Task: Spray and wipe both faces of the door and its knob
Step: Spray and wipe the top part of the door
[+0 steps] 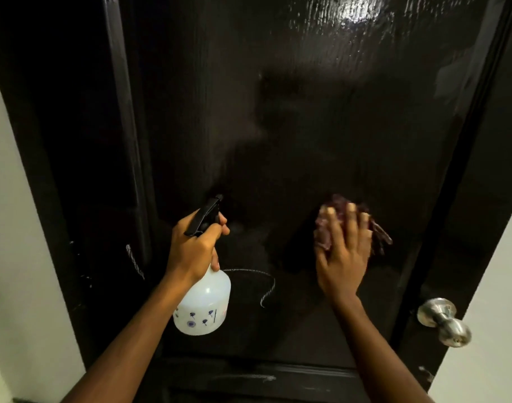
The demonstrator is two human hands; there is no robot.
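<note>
My right hand (343, 257) presses the cloth (324, 237) flat, fingers straight, on the door (278, 112). My left hand (195, 245) grips the spray bottle (203, 303). I'd wipe down over the white scrawl (263, 283) (1 pass may not do). The knob (443, 321) sits at the door's right edge.

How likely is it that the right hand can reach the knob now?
Probably yes: the right hand presses the cloth flat on the door, the knob sits lower to its right, and nothing lies between them.
</note>
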